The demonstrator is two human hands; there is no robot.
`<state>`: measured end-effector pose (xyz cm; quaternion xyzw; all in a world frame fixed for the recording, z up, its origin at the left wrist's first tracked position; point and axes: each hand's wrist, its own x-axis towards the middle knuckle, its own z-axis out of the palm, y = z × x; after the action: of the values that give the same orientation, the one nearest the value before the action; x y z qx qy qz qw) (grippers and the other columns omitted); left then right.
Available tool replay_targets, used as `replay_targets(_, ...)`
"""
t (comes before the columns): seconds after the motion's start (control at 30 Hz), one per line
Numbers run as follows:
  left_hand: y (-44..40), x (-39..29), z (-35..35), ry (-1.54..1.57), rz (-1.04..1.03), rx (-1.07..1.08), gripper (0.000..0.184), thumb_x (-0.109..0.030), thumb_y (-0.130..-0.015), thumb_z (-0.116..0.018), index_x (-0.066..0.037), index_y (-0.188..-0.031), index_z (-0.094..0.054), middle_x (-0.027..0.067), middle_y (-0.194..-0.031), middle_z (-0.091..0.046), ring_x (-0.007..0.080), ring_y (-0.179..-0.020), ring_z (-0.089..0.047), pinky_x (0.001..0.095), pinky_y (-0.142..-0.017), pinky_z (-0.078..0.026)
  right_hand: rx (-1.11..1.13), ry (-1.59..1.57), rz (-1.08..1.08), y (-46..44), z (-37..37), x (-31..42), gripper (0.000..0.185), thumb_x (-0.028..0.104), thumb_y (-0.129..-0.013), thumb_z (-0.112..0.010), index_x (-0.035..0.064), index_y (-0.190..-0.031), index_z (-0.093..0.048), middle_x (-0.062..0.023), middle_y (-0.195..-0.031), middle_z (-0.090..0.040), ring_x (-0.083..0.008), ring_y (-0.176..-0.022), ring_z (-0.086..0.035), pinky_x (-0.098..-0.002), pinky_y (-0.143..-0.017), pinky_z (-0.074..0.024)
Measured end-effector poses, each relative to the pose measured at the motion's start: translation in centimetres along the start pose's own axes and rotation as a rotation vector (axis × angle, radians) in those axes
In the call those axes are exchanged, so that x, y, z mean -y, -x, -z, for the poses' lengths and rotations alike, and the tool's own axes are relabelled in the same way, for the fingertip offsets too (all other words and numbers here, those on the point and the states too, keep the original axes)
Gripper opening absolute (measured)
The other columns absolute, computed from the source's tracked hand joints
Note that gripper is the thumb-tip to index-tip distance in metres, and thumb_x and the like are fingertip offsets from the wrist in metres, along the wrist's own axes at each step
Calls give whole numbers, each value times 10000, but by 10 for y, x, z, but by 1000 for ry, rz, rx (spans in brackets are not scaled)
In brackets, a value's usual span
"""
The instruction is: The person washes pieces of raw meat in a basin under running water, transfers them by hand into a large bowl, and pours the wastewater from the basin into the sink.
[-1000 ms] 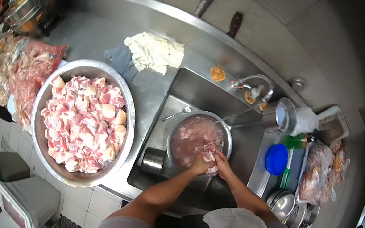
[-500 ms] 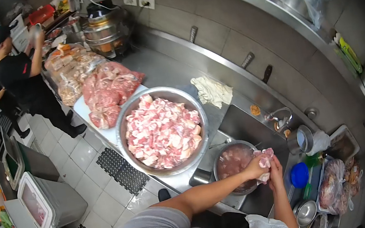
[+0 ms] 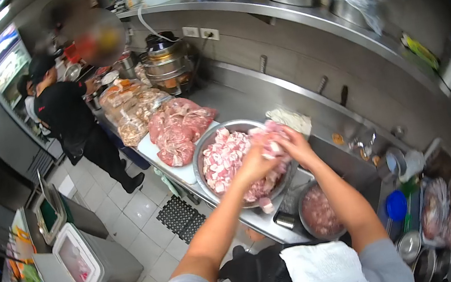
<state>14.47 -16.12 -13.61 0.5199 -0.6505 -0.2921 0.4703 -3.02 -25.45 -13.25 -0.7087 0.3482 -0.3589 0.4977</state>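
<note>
My left hand (image 3: 263,163) and my right hand (image 3: 296,146) are together over the right side of a large metal bowl, closed around a clump of raw meat chunks (image 3: 270,138). The hands are slightly blurred. Cut pink-and-white meat pieces (image 3: 225,159) fill the large metal bowl (image 3: 198,170). One meat chunk (image 3: 266,205) is at the bowl's near edge; whether it touches the rim I cannot tell. Below my right forearm, a smaller metal bowl holds reddish, cloudy liquid (image 3: 319,213).
Bagged raw meat (image 3: 179,126) lies on a white cutting board (image 3: 174,170) left of the bowl. A crumpled cloth (image 3: 296,119) sits behind it. The sink (image 3: 333,150) is at right, beside a blue round item (image 3: 396,206). A co-worker in black (image 3: 65,116) stands far left.
Both hands have moved left from above the smaller bowl to above the large bowl, carrying meat. The view has shifted, and the co-worker's raised arm is now lower.
</note>
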Motion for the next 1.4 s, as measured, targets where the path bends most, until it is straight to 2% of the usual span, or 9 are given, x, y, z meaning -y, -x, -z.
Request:
replay_targets(0.03, 2, 35, 10, -266, -308, -103, 739, -253, -746, -868, -108, -1409, -576, 215, -1276, -624, 344, -1131, -632, 418, -983, -509, 69, 236, 92, -17, -3, -26, 484, 251, -995, -670, 11, -1403, -566, -108, -1324, -641, -187, -1235, -593, -322, -996, -505)
replay_targets(0.1, 27, 17, 46, -403, 200, 280, 696, -178, -749, -809, -168, -1411, -596, 233, -1304, -641, 417, -1200, -612, 443, -1052, -486, 177, 540, 145, -33, -4, -42, 439, 246, -956, -700, 14, -1322, -637, -136, -1266, -672, -194, -1156, -635, -323, -967, -519)
replay_targets(0.17, 50, 19, 60, -410, 264, 354, 574, -153, -788, -768, -149, -1350, -652, 223, -1322, -637, 421, -1248, -582, 435, -1080, -466, 149, 609, 135, -20, -1, -31, 433, 237, -940, -701, 24, -1313, -648, -144, -1250, -681, -204, -1112, -656, -329, -945, -529)
replay_targets(0.43, 121, 58, 65, -516, 17, -139, 401, -47, -843, -656, -41, -1244, -671, 232, -1354, -593, 409, -1090, -663, 439, -923, -551, 144, 322, -167, 83, 59, -105, 413, 255, -918, -725, 53, -1276, -686, -135, -1126, -740, -215, -932, -716, -351, -854, -563)
replay_targets(0.63, 138, 40, -19, -203, 6, -7, 146, -59, -865, -716, -6, -1001, -720, 150, -801, -701, 290, -682, -677, 386, -658, -547, 126, 275, -478, 222, 92, -179, 353, 210, -936, -701, 44, -1248, -696, -86, -1016, -739, -163, -929, -684, -327, -836, -546)
replay_targets(0.9, 178, 113, -147, -761, 284, 411, 402, -44, -788, -677, -133, -1179, -704, 161, -1271, -586, 411, -1154, -578, 439, -916, -567, 332, 307, -643, 312, 121, -243, 395, 187, -958, -699, 8, -1305, -643, -3, -870, -670, -89, -798, -608, -268, -732, -498)
replay_targets(1.03, 162, 118, -150, -593, 364, 404, 239, -31, -784, -649, -83, -1003, -728, 198, -1066, -658, 399, -989, -656, 446, -855, -562, 265, 232, -638, 330, 148, -254, 378, 240, -925, -726, 43, -1246, -693, -117, -938, -736, -197, -878, -696, -346, -825, -540)
replay_targets(1.23, 113, -8, -110, -315, 116, 142, 295, 96, -747, -600, -4, -1011, -689, 199, -974, -665, 377, -951, -668, 453, -836, -537, 208, 260, -618, 345, 184, -285, 388, 213, -930, -725, 14, -1260, -680, -139, -1055, -746, -210, -988, -705, -355, -890, -544)
replay_targets(1.4, 59, -32, -68, -690, 60, -248, 533, -109, -748, -864, -86, -1246, -675, 235, -1445, -514, 441, -1315, -522, 497, -1059, -460, 102, -77, -579, 365, 200, -352, 359, 178, -955, -720, 15, -1271, -675, -80, -1175, -723, -156, -1036, -669, -306, -896, -530)
